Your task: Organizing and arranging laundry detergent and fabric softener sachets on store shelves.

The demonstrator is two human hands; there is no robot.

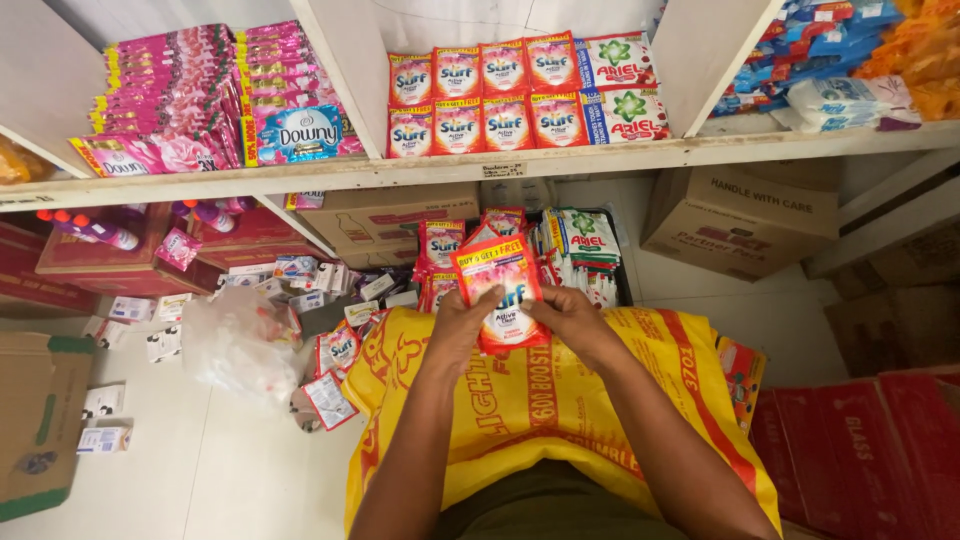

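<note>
We find both hands raised in front of the body over a yellow sack (560,400) that lies across the lap; between them they hold a red sachet (500,300) upright, its face toward the camera. The left hand (462,325) grips the sachet's left edge, fingers curled behind it and thumb on the front, pinching it; the right hand (570,318) grips the right edge the same way, fingers pressed together behind the sachet; both hands touch it.

Just beyond the sachet, on the floor, we note a dark tray (622,270) holding more red sachets (440,245) upright at its left and green-and-white sachets (585,245) at its right; loose sachets and small white boxes (130,310) lie scattered on the floor to the left, near a crumpled clear bag (235,345).

Above runs a white shelf (400,172); its middle bay holds two rows of red sachets (480,100) with green-and-white packs (625,90) at the right end; the left bay holds pink sachets (170,100) and one blue pack (300,135); the right bay holds blue and orange packs (840,50).

Under the shelf stand cardboard boxes (745,215); red cartons (870,450) sit at the lower right, well apart from the hands; a brown carton (40,420) stands at the far left; pink-capped bottles (100,230) lie on a red box under the left bay.
</note>
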